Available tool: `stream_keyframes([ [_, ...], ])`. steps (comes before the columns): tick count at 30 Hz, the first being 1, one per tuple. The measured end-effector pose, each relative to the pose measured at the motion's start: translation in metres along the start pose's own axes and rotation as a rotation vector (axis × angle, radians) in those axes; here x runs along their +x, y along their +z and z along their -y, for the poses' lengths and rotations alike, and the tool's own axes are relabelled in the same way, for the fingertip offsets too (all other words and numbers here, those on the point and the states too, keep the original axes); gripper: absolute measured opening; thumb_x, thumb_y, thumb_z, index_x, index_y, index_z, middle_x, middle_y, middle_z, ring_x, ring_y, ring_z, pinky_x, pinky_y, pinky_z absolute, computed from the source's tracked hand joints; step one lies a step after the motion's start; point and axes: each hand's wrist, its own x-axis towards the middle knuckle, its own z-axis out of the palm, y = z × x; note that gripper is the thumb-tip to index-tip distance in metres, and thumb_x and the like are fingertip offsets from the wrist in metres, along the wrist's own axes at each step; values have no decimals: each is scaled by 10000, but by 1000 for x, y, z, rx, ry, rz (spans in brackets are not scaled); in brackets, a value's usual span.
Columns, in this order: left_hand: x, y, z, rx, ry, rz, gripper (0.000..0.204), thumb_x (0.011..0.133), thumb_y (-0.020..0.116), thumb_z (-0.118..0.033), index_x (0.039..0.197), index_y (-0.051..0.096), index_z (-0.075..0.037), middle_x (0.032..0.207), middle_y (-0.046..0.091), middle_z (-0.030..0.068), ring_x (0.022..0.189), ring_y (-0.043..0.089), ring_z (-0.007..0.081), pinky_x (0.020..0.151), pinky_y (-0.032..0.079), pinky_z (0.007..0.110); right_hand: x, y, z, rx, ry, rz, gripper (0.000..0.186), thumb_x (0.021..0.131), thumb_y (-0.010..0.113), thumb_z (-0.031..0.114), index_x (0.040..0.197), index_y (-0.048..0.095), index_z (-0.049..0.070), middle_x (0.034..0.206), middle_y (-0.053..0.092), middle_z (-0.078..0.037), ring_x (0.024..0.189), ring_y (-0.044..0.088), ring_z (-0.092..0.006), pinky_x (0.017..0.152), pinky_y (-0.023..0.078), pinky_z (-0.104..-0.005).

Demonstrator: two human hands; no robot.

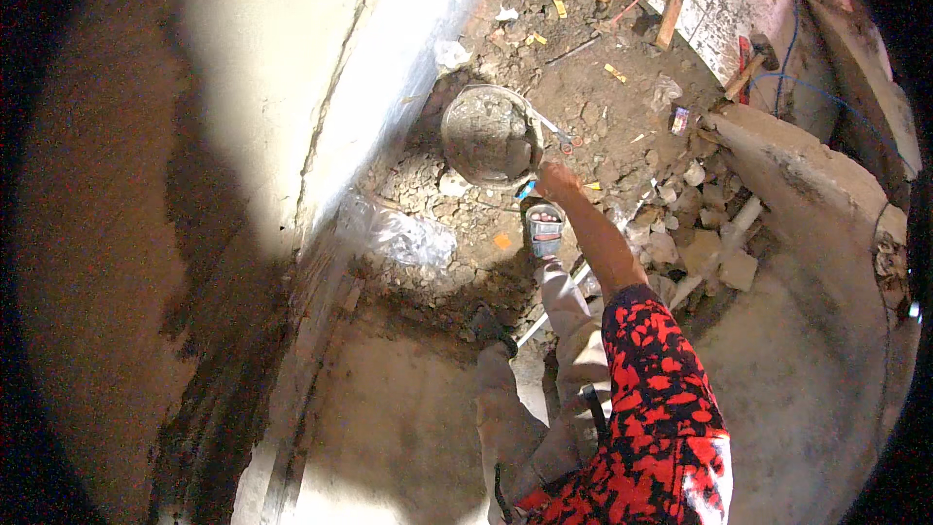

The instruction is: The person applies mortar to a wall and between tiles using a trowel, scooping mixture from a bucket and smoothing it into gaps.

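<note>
The bare right hand (556, 182) is hanging, seemingly curled, just beside a round, grey, mud-caked bucket (449, 141) and a small, unidentifiable bright-blue object (526, 190); its back is hiding the fingertips, so I cannot tell whether it is grasping anything. The left hand is lying out of view. The bucket is sitting on brown, rubble-strewn soil (583, 87).

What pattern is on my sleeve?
The sleeve is black with red patches, best seen in the head view.

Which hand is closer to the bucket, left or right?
Right. The right hand is just beside the bucket, at its lower-right edge; the left hand is out of view.
</note>
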Motion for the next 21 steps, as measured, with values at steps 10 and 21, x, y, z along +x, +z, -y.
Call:
stream_keyframes([
  [10,-4,28,-7,2,25,2,503,967,465,-378,1301,441,-3,1337,428,200,1201,443,377,988,348,501,3,102,-17,364,167,-121,409,796,541,388,1086,566,101,1028,650,-233,981,618,-437,830,498,-504],
  [21,-15,37,-3,56,31,-17,535,973,446,-389,1335,399,2,1375,384,211,1235,407,394,1009,318,524,-5,84,-26,459,-33,-111,483,735,652,316,1169,558,123,902,661,-238,867,648,-407,763,510,-481],
])
